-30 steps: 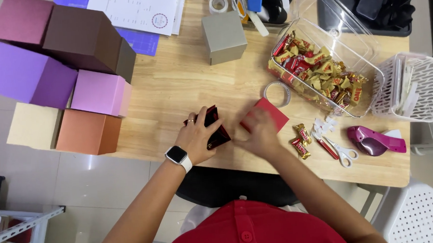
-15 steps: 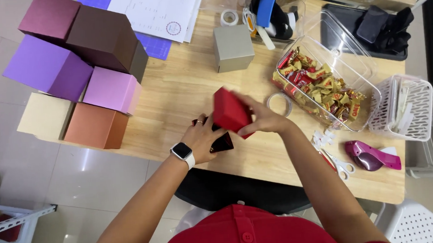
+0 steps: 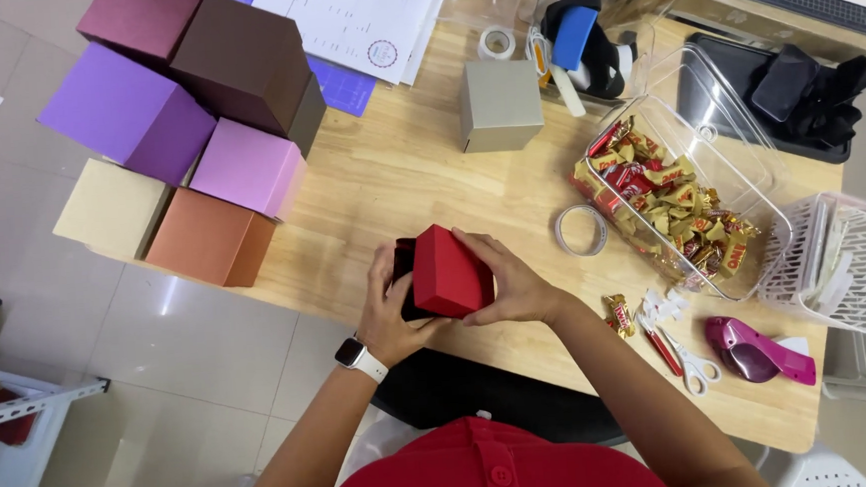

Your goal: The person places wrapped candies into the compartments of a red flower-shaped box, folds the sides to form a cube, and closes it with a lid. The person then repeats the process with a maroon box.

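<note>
Head view: matte red cardboard cube (image 3: 449,272)

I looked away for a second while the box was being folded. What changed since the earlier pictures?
The red box, a flat piece on the table a second ago, was lifted and now stands formed as a cube between the left hand and right hand. The coloured boxes and candy container stayed put.

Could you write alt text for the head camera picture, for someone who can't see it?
Both hands, left hand and right hand, hold a small red box above a wooden table. Coloured boxes are stacked to the left; a clear tub of sweets stands to the right.
</note>
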